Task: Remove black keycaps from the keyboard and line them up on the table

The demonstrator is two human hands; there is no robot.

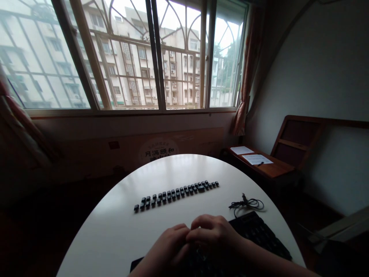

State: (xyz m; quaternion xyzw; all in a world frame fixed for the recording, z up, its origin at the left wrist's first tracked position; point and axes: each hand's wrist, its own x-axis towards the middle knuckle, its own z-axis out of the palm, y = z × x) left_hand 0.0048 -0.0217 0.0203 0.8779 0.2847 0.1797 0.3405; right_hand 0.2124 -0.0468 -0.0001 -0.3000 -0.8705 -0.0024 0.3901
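Note:
A black keyboard (pixel 261 232) lies on the round white table at its near side, its middle covered by my hands and forearms. Above it my left hand (pixel 173 242) and my right hand (pixel 211 232) meet, with fingers curled and tips together. Whatever they pinch is hidden; a small thin glint shows just below the right fingers, too dark to name. Farther off, several loose black keycaps (pixel 173 195) stand in two slanting rows. The keyboard's bundled cable (pixel 249 204) rests beyond its right part.
The white table (pixel 95 234) has a curved edge. To the right, a wooden bench (pixel 278 168) bears papers (pixel 257 159) and a dark pen-like thing. Barred windows (pixel 184 73) and tied curtains (pixel 245 96) are behind the table.

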